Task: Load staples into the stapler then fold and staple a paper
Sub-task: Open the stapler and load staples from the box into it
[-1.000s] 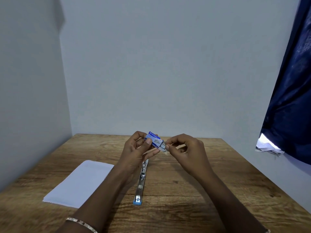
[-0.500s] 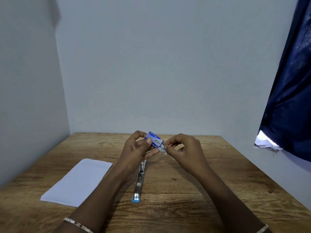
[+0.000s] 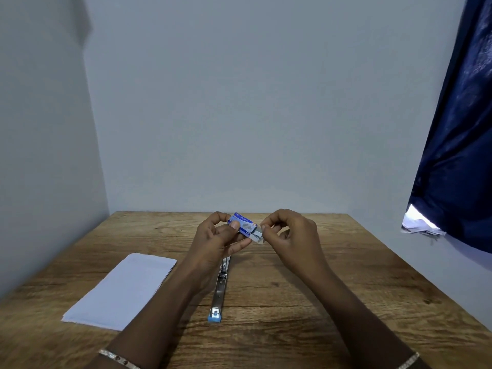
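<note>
My left hand (image 3: 216, 241) holds a small blue staple box (image 3: 242, 225) above the table, thumb on its top face. The box's inner tray (image 3: 257, 235) sticks out on the right side, and my right hand (image 3: 288, 237) pinches that end between thumb and fingertips. Below the hands the stapler (image 3: 219, 287) lies opened out flat on the wooden table (image 3: 306, 302), its metal channel up and its blue end toward me. A white paper stack (image 3: 121, 290) lies on the table at the left.
Grey walls close the table in at the back and left. A dark blue curtain (image 3: 458, 155) hangs at the right, with some white papers (image 3: 420, 226) under its lower edge. The table's right edge runs diagonally toward me.
Both hands stay at the box in nearly the same place. The tray end shows a little further out of the sleeve on the right than a second ago.
</note>
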The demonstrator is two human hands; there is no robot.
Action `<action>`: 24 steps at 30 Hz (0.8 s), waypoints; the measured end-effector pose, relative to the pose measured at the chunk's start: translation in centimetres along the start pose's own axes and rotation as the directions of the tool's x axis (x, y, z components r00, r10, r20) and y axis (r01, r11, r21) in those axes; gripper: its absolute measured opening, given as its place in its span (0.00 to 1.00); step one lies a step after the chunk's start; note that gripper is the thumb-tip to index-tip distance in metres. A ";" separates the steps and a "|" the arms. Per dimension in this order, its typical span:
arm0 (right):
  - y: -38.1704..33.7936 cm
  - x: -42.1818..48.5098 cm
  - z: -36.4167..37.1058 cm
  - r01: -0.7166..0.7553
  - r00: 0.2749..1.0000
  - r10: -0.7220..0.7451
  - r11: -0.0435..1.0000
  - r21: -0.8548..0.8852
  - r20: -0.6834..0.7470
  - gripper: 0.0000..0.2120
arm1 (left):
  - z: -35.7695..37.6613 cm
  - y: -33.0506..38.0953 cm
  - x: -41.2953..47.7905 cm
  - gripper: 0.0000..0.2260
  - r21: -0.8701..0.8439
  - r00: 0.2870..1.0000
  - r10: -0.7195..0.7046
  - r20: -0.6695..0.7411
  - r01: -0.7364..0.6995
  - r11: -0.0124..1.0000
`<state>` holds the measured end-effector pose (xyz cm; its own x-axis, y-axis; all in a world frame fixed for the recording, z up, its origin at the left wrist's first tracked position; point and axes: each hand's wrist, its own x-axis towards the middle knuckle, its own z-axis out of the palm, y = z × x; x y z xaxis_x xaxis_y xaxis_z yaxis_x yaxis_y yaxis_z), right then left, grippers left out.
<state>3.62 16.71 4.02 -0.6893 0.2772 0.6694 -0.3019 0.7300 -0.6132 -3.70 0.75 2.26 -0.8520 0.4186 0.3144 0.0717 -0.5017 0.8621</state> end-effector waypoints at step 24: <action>0.1 0.4 -2.0 0.108 0.951 -0.067 0.987 -0.122 0.302 0.07 | -0.4 0.5 0.0 0.02 0.022 1.000 -0.007 0.005 0.007 1.000</action>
<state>4.63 18.15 5.05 -0.8343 0.0263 0.5507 -0.2917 0.8266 -0.4814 -3.92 0.18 2.55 -0.8498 0.4263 0.3101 0.0768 -0.4819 0.8729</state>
